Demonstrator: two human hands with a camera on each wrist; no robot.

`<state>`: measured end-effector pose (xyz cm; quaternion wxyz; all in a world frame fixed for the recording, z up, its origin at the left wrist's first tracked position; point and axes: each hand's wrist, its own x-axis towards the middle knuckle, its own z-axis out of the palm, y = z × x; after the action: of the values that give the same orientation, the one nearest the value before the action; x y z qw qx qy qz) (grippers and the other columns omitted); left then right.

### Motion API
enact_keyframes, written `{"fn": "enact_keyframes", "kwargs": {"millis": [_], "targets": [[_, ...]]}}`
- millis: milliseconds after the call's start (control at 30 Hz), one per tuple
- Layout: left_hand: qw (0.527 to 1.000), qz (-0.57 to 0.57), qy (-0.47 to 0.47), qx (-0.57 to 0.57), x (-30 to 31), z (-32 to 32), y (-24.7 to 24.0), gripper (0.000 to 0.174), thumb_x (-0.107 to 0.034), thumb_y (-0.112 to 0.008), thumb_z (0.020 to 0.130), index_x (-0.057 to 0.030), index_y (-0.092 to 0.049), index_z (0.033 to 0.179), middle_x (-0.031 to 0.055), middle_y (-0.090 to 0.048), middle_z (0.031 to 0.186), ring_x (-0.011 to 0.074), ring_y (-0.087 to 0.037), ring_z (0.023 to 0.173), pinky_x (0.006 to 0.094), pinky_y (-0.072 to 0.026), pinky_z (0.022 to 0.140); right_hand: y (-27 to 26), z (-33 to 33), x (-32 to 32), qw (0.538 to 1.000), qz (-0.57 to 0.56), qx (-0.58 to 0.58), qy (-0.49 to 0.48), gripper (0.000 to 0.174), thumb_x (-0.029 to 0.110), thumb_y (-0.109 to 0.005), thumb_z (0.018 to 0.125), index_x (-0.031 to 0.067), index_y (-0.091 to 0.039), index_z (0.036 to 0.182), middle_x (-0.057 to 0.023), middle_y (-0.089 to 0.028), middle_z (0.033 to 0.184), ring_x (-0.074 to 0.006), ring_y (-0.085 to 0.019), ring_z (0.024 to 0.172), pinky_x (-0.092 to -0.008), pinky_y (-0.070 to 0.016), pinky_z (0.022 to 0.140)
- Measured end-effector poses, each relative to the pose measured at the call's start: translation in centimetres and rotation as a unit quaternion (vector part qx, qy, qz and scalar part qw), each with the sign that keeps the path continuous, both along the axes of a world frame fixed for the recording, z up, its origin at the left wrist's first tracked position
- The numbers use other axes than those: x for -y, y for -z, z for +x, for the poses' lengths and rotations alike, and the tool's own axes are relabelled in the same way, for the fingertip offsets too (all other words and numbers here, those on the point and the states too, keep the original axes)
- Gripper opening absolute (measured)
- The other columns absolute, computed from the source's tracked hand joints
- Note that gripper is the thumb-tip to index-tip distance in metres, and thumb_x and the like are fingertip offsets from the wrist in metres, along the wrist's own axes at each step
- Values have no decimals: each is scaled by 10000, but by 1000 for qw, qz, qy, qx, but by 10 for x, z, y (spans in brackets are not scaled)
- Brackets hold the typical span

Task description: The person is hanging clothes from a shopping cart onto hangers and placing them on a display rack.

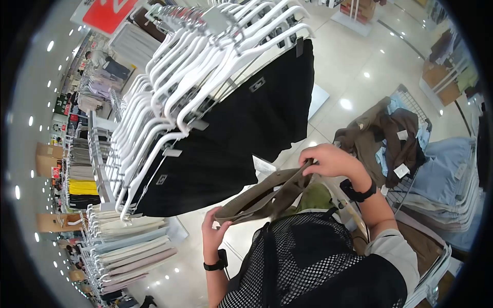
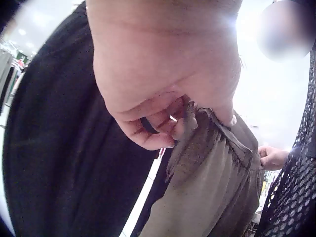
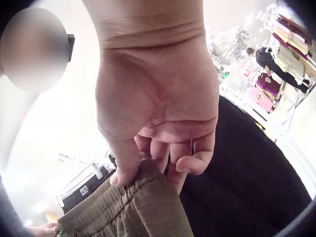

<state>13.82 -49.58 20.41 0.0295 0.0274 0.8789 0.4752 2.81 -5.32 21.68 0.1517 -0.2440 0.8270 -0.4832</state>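
We see 2 hands holding 1 olive garment point(image 1: 267, 197) by its gathered waistband. The left hand point(image 1: 213, 233) pinches the near-left end. The right hand point(image 1: 328, 160) pinches the far-right end. The garment spans between them, near the black clothes point(image 1: 246, 128) on white hangers point(image 1: 205, 77). A cart point(image 1: 411, 102) stands right.

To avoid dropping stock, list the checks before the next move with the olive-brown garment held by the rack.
1. Left hand pinches one end of the olive-brown fabric garment with a gathered waistband: ok.
2. Right hand grips the other end: ok.
3. Waistband stretched between both hands, not sagging: ok.
4. Garment's lower part clear of the pale glossy floor: cannot tell, hidden.
5. Held garment apart from the black garments on white plastic hangers: cannot tell.
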Motion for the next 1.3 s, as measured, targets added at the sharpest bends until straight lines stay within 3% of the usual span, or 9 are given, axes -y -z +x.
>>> {"fn": "enact_keyframes", "kwargs": {"millis": [33,200,367,467,600,733,933,1067,1300], "targets": [[999,-6,24,23,-6,-11,-2,319,-55,-835,791,-3,-652,1047,76,-680,960,197,-630,880,325,-502,816,3,-7,-14,1000,12,-4,14,262,266,-778,839,89,-660,992,-100,-687,859,-316,-658,806,-406,-488,702],[995,-2,94,43,-67,-46,-24,263,-89,-836,776,-43,-620,917,54,-615,845,217,-563,791,350,-453,736,-6,-49,-65,994,105,21,3,248,270,-767,847,88,-662,981,-106,-689,870,-324,-660,826,-418,-490,708],[982,-29,141,-124,-106,-60,-29,266,-87,-761,840,-77,-522,955,118,-703,1005,331,-634,971,491,-461,945,-40,-101,-101,998,6,-52,33,131,146,-680,927,38,-677,1001,-96,-679,963,-268,-649,928,-386,-512,821],[986,17,121,-110,-100,-56,-19,288,-53,-724,877,-69,-470,1012,177,-729,1096,374,-672,1096,496,-482,1002,-86,-135,-113,949,-130,-257,130,142,69,-674,924,86,-664,1065,-37,-670,1028,-183,-631,931,-296,-463,736],[998,14,50,-25,-89,-52,-10,247,22,-687,906,-33,-478,1026,187,-735,1089,292,-719,960,345,-558,814,-144,-184,-85,860,-92,-463,192,282,53,-711,863,36,-652,1138,-53,-611,1080,-182,-567,1001,-313,-439,811],[1000,16,22,0,-86,-62,-5,254,7,-717,889,-26,-504,1023,183,-749,1072,248,-727,901,331,-556,804,-145,-206,-76,913,-42,-374,157,342,108,-795,845,48,-661,1154,-108,-576,1088,-282,-577,1018,-365,-475,890],[999,28,17,-11,-75,-72,8,256,-28,-749,883,-27,-536,1024,156,-766,1040,249,-741,887,328,-567,786,-149,-219,-73,926,-1,-359,116,140,44,-706,895,1,-650,1016,-39,-500,992,-197,-542,868,-297,-443,754],[999,25,26,-33,-68,-87,8,246,-49,-761,885,-20,-562,1026,149,-769,1030,257,-748,870,333,-574,775,-149,-230,-68,918,-229,-296,133,92,62,-653,943,-8,-616,992,-26,-497,988,-126,-518,873,-269,-435,747],[997,45,50,-47,-57,-107,15,244,-73,-782,873,-23,-611,1039,134,-768,1002,235,-756,850,319,-582,729,-150,-234,-86,922,-207,-299,135,317,357,-587,1043,45,-584,988,29,-486,920,-74,-451,833,-221,-356,751]]}}
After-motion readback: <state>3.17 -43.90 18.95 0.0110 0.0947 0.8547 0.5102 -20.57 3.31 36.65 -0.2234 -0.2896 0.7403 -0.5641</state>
